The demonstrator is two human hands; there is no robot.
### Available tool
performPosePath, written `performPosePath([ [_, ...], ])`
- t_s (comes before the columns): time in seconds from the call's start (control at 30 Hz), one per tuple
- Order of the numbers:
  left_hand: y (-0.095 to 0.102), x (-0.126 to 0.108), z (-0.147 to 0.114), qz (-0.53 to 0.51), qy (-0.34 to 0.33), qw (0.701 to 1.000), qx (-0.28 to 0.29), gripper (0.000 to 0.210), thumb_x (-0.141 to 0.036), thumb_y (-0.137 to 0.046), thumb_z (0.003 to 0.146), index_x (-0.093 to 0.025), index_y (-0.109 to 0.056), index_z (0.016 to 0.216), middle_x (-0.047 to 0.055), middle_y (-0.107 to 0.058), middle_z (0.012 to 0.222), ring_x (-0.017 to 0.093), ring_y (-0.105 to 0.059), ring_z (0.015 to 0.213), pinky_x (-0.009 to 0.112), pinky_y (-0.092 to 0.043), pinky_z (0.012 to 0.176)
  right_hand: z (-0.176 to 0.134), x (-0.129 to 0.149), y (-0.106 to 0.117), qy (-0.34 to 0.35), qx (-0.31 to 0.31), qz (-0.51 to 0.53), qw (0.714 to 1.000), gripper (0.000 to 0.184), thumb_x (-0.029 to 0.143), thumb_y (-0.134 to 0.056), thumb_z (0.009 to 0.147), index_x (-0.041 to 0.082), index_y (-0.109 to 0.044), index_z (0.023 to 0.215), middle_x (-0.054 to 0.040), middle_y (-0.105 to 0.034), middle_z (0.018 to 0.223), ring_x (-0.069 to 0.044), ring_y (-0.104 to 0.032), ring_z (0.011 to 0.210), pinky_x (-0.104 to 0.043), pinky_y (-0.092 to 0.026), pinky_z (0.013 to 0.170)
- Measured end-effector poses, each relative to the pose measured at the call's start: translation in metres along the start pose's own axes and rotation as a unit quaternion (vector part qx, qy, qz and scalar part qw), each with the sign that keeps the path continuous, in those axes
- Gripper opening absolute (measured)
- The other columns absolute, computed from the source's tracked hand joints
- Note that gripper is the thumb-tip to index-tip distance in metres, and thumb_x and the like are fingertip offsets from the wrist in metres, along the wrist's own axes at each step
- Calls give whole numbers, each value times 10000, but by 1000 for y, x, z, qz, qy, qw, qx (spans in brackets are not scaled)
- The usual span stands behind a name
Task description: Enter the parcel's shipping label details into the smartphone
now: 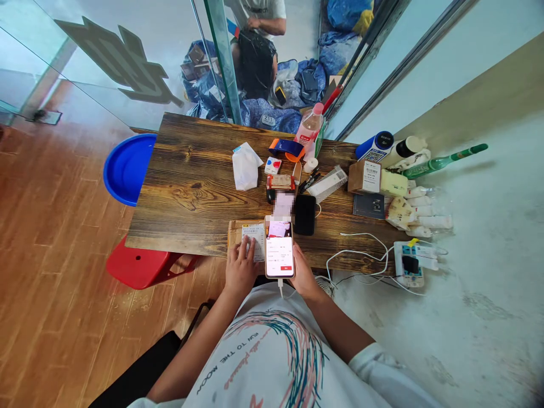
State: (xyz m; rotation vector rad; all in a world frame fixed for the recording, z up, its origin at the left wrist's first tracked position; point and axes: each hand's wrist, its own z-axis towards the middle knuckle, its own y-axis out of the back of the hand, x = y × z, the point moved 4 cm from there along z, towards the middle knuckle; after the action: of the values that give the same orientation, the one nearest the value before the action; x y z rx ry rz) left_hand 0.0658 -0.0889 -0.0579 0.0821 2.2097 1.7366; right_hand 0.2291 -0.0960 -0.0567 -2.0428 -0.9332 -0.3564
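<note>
My left hand (241, 265) rests with its fingers stretched over a cardboard parcel (234, 228) at the table's near edge, its fingertips on the white shipping label (256, 231). In my right hand (305, 273) is a smartphone (279, 258), gripped along its right side. Its screen is lit, with a photo at the top, text lines below and a red button. A white charging cable (281, 288) is plugged into its lower end. Just beyond the phone lies a pale blurred patch (283, 205). A black phone (305, 215) lies to the right, screen dark.
On the wooden table (182, 187) stand a white paper bag (246, 167), a pink-labelled bottle (309, 127) and a brown box (364, 177). White cables run to a power strip (408, 265). A red stool (138, 263) and blue stool (127, 170) are at left. Behind the glass, a person (267, 17) handles a black bag.
</note>
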Motion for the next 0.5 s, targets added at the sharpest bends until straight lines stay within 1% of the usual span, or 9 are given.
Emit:
performPosePath([
  [0.1, 1, -1, 1, -13, 26, 1000, -10, 666, -332, -550, 850, -112, -368, 1453, 181, -344, 1515, 353, -357, 1324, 519, -316, 1084, -1, 0, -1, 1, 11, 3, 1000, 420, 465, -608, 862, 282, -545, 1235, -19, -653, 1280, -229, -598, 1205, -417, -467, 1030],
  [0.23, -1, -2, 3, -23, 16, 1000, 0, 650, -319, -539, 856, -85, -377, 1441, 199, -349, 1505, 341, -346, 1338, 499, -342, 1075, -3, 3, -4, 5, 9, 3, 1000, 424, 472, -620, 853, 277, -555, 1223, -27, -660, 1271, -230, -597, 1207, -414, -475, 1022],
  [0.5, -2, 0, 4, -22, 9, 1000, -3, 664, -301, -550, 837, -73, -379, 1436, 205, -353, 1500, 345, -352, 1334, 492, -351, 1078, -2, 3, -4, 11, 11, 1, 1000, 399, 470, -620, 852, 285, -574, 1202, -19, -671, 1253, -223, -604, 1199, -400, -477, 1022],
])
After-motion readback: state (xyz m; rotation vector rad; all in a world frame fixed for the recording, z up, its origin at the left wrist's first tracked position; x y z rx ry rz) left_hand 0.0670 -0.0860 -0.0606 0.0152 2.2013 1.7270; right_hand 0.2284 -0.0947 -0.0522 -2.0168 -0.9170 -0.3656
